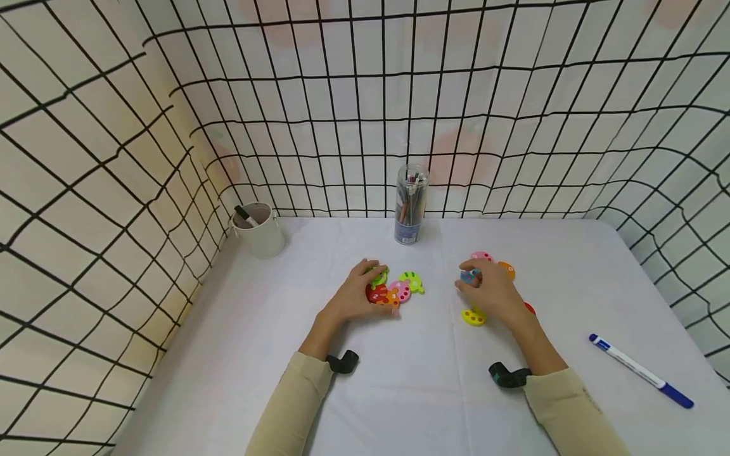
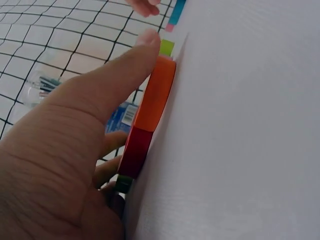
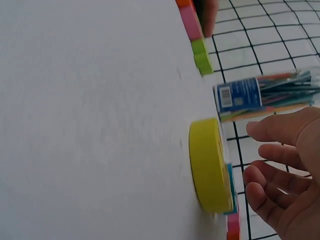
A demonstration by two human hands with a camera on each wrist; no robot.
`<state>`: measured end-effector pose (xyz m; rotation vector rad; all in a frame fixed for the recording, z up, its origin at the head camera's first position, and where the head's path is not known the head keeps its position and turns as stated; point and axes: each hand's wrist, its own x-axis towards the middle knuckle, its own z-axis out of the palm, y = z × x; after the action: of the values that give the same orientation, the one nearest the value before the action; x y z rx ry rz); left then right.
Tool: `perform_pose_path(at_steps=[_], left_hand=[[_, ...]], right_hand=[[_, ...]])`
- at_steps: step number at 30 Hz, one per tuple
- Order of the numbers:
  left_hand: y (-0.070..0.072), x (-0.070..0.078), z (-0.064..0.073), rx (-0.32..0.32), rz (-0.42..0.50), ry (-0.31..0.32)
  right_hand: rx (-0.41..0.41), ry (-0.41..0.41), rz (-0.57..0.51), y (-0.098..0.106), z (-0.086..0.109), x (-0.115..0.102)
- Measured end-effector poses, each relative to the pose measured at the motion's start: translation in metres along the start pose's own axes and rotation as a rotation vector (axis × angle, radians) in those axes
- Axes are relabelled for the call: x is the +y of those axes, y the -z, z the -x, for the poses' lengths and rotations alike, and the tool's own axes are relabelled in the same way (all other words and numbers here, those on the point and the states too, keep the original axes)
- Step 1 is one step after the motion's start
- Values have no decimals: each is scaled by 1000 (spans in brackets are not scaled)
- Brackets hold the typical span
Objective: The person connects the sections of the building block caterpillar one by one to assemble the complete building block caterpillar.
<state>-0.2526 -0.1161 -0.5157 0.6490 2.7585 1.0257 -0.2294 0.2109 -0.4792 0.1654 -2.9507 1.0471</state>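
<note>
In the head view my left hand spans a cluster of flat, colourful puzzle pieces, its thumb straight along the near side. The cluster has a red piece, an orange piece, a pink piece and green pieces, one at its right end. My right hand hovers about a blue piece, thumb and fingers apart. In the right wrist view that hand's loosely bent fingers hold nothing. A thick yellow piece stands out near them, with the blue piece partly hidden behind it.
Near the right hand lie another pink piece, another orange piece and a partly hidden red one. A blue-capped marker lies at right. Behind stand a jar of pencils and a white pail, before a black wire grid.
</note>
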Motion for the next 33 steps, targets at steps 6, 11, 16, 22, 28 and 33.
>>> perform_pose_path(at_steps=[6,11,16,22,28,33], left_hand=[[1,-2,0,-22,-33,3],[0,-2,1,2,-21,23],[-1,-1,1,41,-3,39],[0,-2,1,36,-1,53],[4,-8,0,22,-39,61],[7,-12,0,25,-40,63]], right_hand=[[36,49,10,7,2,16],[-14,43,31,8,2,22],[2,40,52,8,3,23],[20,82,48,7,2,24],[-29,65,61,5,-1,25],[-56,9,54,3,-6,27]])
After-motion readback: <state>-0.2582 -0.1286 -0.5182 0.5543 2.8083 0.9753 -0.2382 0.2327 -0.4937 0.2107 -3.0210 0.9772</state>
